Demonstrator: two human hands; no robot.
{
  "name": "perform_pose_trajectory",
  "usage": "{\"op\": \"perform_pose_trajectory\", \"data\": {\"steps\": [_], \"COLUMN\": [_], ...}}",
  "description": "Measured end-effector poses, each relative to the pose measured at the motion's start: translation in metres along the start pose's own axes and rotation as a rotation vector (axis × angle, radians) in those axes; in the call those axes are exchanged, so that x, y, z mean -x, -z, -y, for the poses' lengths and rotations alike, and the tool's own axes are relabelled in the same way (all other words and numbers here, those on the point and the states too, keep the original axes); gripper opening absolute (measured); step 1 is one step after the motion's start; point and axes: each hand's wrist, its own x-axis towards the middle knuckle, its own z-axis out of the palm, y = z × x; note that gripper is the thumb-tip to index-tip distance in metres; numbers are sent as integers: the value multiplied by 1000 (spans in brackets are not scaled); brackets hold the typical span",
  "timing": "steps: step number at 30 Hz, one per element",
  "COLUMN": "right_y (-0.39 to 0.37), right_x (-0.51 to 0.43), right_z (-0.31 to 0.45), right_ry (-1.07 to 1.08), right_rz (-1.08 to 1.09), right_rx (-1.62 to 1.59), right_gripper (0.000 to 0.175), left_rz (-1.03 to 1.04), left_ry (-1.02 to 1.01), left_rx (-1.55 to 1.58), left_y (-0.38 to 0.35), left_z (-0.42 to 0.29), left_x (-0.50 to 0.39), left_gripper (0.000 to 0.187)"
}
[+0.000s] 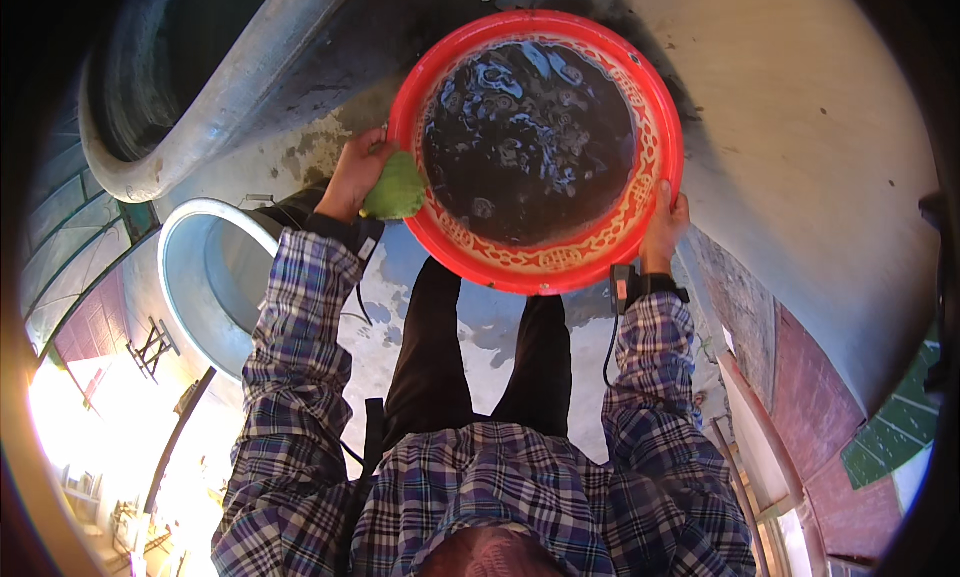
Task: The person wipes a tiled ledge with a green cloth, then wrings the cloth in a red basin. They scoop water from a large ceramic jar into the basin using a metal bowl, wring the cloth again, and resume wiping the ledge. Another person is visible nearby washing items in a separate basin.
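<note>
A red enamel-like basin [553,281] with a pale patterned inner wall is held out in front of me above the floor. Dark water [525,142] with ripples and glints fills much of it. My left hand [356,173] grips the basin's left rim, and a green cloth or scouring pad [397,188] is pinned between that hand and the rim. On the lower right side, my right hand [664,226] has its thumb over the rim; its other fingers are mostly hidden.
A large pail [217,209] with a wire handle stands at my left. Beyond it is a big vessel with a thick rounded grey rim [217,112]. A broad pale surface [795,127] curves along the right. The concrete floor [495,344] below looks wet in patches.
</note>
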Motion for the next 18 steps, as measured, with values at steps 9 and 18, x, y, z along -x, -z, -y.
{"op": "perform_pose_trajectory", "data": {"steps": [9, 18], "right_y": [81, 144], "right_x": [58, 120], "right_z": [5, -7], "right_ry": [-174, -274], "right_rz": [-139, -253], "right_rx": [38, 64], "right_gripper": [23, 21], "left_rz": [88, 211], "left_ry": [-19, 22], "left_rx": [-150, -304], "left_y": [-47, -70], "left_z": [12, 47], "left_x": [31, 64], "left_gripper": [17, 18]}}
